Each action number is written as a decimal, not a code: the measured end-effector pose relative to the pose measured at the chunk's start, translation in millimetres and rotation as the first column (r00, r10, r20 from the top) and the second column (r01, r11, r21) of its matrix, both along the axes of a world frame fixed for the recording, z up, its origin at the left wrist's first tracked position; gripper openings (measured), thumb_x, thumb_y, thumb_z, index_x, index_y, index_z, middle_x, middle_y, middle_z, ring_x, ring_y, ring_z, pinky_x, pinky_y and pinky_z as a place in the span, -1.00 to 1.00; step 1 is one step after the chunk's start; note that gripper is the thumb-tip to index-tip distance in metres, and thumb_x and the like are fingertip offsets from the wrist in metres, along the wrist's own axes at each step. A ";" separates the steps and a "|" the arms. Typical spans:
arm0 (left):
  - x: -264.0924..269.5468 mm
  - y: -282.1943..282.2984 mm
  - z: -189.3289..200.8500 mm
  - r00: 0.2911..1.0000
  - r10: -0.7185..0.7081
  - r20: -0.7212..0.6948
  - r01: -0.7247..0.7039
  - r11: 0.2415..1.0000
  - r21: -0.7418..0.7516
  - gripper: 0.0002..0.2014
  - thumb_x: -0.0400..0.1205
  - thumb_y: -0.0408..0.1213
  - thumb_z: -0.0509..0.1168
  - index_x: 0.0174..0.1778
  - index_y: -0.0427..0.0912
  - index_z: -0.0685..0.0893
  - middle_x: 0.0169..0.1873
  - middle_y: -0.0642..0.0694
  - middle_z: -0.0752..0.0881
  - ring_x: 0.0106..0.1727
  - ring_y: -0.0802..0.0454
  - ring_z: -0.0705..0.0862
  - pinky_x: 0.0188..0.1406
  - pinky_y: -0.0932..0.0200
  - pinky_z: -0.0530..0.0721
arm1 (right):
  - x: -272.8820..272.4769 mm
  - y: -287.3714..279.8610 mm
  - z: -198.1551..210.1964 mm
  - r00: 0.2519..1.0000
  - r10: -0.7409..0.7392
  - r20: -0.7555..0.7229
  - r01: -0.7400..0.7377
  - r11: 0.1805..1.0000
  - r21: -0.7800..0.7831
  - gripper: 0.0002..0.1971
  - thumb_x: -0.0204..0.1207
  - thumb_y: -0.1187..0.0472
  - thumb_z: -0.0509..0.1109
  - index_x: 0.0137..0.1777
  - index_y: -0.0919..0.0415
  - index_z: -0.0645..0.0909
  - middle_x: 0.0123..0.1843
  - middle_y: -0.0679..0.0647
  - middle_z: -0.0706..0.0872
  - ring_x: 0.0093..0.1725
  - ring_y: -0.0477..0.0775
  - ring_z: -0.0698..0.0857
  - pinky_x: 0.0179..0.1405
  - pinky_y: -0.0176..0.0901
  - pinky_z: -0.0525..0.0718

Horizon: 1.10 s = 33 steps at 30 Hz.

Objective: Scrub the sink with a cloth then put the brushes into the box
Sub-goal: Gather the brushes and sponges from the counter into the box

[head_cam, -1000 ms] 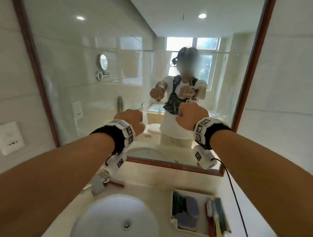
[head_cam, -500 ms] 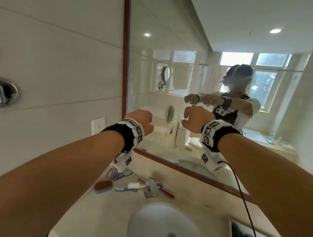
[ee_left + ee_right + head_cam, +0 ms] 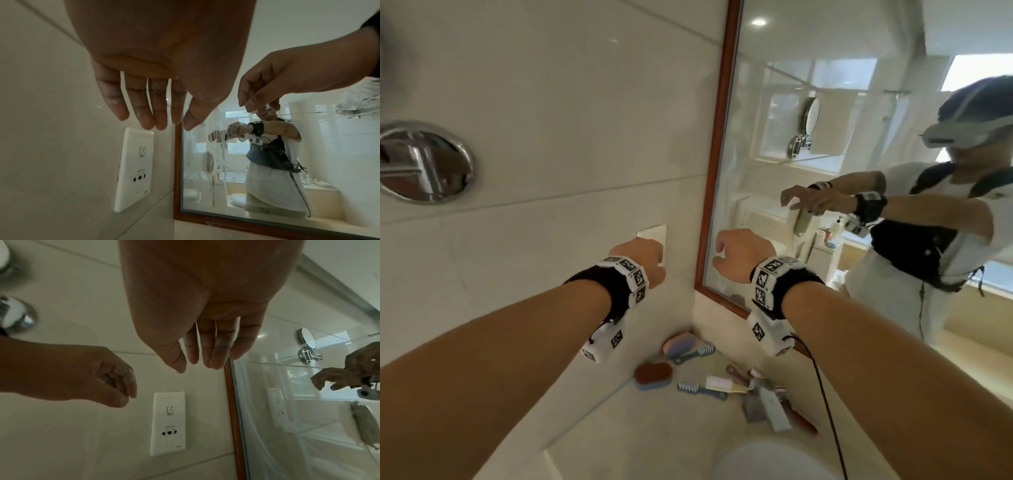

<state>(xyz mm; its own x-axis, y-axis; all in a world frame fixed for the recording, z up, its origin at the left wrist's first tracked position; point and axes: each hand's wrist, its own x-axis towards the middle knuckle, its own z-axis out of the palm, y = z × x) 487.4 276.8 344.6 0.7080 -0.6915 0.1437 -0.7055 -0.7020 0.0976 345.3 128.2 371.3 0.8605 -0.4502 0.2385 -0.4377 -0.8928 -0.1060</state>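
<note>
Both my hands are raised in front of the wall, well above the counter, and hold nothing. My left hand hangs with relaxed fingers near the socket plate. My right hand is beside it at the mirror's edge, its fingers loosely straight. Several brushes lie below on the counter: a pink and blue one, a red-brown one, a blue one and a white and yellow one. The white sink's rim shows at the bottom edge. No cloth or box is in view.
A white socket plate sits on the tiled wall left of the wood-framed mirror. A chrome wall fitting is at far left. The grey faucet and a red handle lie behind the sink.
The head view has swung left, from the mirror and sink to the side wall, and the box has left the picture. Both hands stay raised and have loosened from fists.
</note>
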 end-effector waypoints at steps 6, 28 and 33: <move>69.1 -49.6 -59.3 0.983 -0.146 -0.108 0.146 0.989 -0.005 -0.68 0.56 0.01 0.25 0.21 0.06 0.58 0.19 0.02 0.64 0.19 -0.04 0.64 0.11 0.12 0.60 | 52.2 -40.0 -32.4 0.985 -0.121 -0.123 0.120 0.993 -0.011 -0.74 0.55 -0.03 0.30 0.18 0.02 0.56 0.18 0.01 0.65 0.13 0.14 0.66 -0.06 -0.14 0.51; 135.4 -121.5 -352.7 0.920 -0.235 -0.315 0.339 0.879 0.336 -0.50 0.58 0.17 0.25 0.34 -0.04 0.51 0.16 -0.12 0.65 0.12 -0.16 0.66 0.04 0.09 0.64 | 80.3 -108.8 -354.8 0.707 -0.191 -0.681 0.431 0.880 0.201 -0.45 0.49 0.13 0.41 0.48 0.09 0.38 0.48 0.10 0.46 0.37 0.26 0.54 0.28 0.20 0.61; 135.5 -112.0 -407.0 0.908 -0.187 -0.376 0.350 0.830 0.434 -0.54 0.60 0.07 0.28 0.35 -0.05 0.45 0.18 -0.07 0.65 0.14 -0.12 0.67 0.14 0.02 0.65 | 74.6 -109.6 -408.7 0.642 -0.205 -0.739 0.443 0.886 0.139 -0.46 0.56 0.12 0.34 0.52 0.11 0.31 0.57 0.10 0.36 0.55 0.25 0.34 0.46 0.25 0.44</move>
